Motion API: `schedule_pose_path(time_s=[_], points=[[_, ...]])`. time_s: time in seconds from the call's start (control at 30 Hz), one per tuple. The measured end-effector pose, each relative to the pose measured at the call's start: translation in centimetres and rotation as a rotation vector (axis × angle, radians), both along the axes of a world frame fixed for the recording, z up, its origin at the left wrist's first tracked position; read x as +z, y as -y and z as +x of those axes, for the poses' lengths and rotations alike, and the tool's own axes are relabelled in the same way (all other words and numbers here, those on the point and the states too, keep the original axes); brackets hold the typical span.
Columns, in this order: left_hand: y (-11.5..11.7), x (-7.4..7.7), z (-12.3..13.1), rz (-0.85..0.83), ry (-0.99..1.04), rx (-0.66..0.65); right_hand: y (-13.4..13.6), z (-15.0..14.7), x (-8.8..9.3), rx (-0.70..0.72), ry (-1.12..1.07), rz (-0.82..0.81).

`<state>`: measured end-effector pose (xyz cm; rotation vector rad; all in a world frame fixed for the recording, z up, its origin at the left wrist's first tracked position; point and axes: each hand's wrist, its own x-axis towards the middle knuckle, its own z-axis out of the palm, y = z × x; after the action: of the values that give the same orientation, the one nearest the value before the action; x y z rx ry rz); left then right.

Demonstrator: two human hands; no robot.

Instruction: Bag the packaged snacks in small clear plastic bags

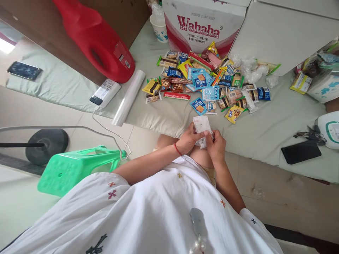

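A small white plastic packet [201, 124] with faint red print is held between both hands, just off the front edge of the cloth-covered surface. My left hand [188, 140], a red string round its wrist, grips the packet's left side with the thumb across it. On the opposite side my right hand [215, 144] pinches it near the edge; some of its fingers are hidden. Beyond the hands spreads a pile of small wrapped snacks [200, 80]. Nearest to the packet lie a blue snack packet [198, 106] and a yellow cookie packet [234, 114].
Behind the snacks stands a Wahaha water carton [202, 35]. To the left are a red jug [100, 46], a plastic film roll [129, 98] and a white power bank [105, 93]. A green stool [76, 171] lies tipped. A black phone [301, 152] rests at right.
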<state>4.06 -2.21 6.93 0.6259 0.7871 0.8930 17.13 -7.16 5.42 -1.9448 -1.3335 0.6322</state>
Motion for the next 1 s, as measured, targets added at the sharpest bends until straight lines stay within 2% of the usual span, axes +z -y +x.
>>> schedule_pose_path(time_s=[0.07, 0.17, 0.23, 0.33, 0.5, 0.6, 0.7, 0.83, 0.9, 1.0], points=[[0.4, 0.1, -0.1, 0.045, -0.055, 0.018, -0.1, -0.3, 0.1, -0.03, 0.025, 0.025], [0.4, 0.0, -0.6, 0.04, -0.153, 0.033, 0.1, -0.2, 0.3, 0.019, -0.025, 0.056], [0.2, -0.2, -0.9, 0.017, -0.15, 0.005, 0.2, 0.3, 0.4, 0.056, -0.135, 0.06], [0.1, -0.2, -1.1, 0.049, -0.152, -0.049, -0.1, 0.8, 0.5, 0.029, -0.21, 0.095], [0.8, 0.4, -0.8, 0.274, -0.35, -0.039, -1.3, -0.5, 0.2, -0.046, 0.0, 0.097], [1.1, 0.7, -1.1, 0.264, -0.414, -0.01, -1.3, -1.5, -0.1, -0.089, 0.013, 0.109], [1.1, 0.4, -1.6, 0.211, -0.441, -0.016, -0.8, -2.0, -0.1, -0.073, -0.051, 0.151], [1.0, -0.2, -1.8, 0.251, -0.401, -0.015, -0.4, -2.2, -0.1, -0.068, -0.153, 0.19], [0.9, -0.3, -1.7, 0.229, -0.373, 0.003, -0.3, -2.2, -0.1, -0.069, -0.223, 0.19], [0.6, -0.1, -1.8, 0.266, -0.436, 0.026, 0.0, -2.2, 0.0, -0.032, -0.362, 0.157]])
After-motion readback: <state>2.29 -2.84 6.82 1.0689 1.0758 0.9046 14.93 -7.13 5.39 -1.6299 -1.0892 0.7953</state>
